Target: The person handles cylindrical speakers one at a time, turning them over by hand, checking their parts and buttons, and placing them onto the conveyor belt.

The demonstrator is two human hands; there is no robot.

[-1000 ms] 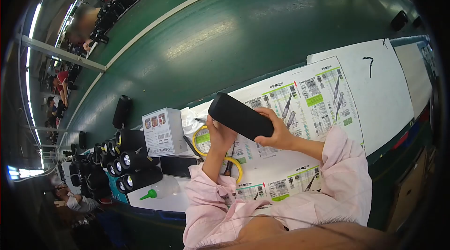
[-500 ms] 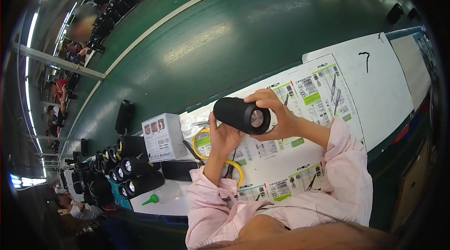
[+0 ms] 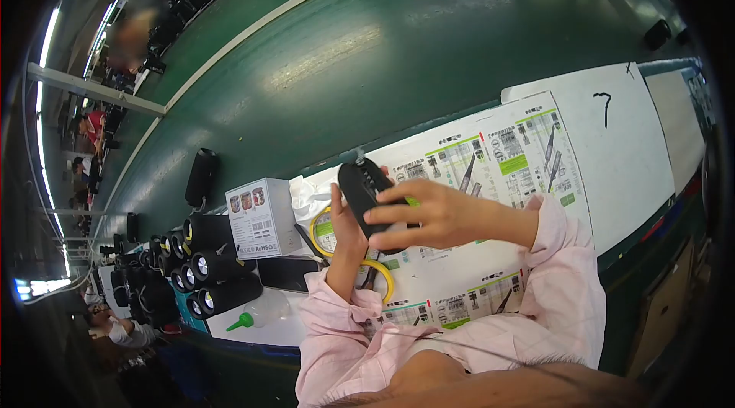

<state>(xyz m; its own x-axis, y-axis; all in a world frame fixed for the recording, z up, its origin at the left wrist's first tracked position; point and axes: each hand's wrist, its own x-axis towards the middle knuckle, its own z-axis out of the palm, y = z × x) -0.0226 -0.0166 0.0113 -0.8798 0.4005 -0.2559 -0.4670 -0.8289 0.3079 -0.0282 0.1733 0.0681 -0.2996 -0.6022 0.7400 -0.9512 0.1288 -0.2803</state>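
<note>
A black cylindrical speaker (image 3: 354, 187) is held above the paper-covered table, tilted, with a strip of what look like buttons or ports along its side facing up. My left hand (image 3: 351, 233) is closed around its left and lower side, thumb up along it. From the right, my right hand (image 3: 429, 213) grips it with fingers laid across the top, hiding its near end. Just under my left wrist lie yellow rings (image 3: 380, 276), which look like tape rolls. A white printed box (image 3: 260, 218) stands to the left of my left hand.
Several black speakers (image 3: 222, 295) lie grouped at the left of the table. Near them are a clear bottle with a green nozzle (image 3: 240, 322) and a flat black object (image 3: 289, 273). Printed sheets (image 3: 452, 251) cover the tabletop. Another speaker (image 3: 202, 177) stands beyond the box. Other people sit far left.
Both hands have turned the speaker, so its round silver end no longer shows and its side strip faces up. My right hand has moved from its end to across its side.
</note>
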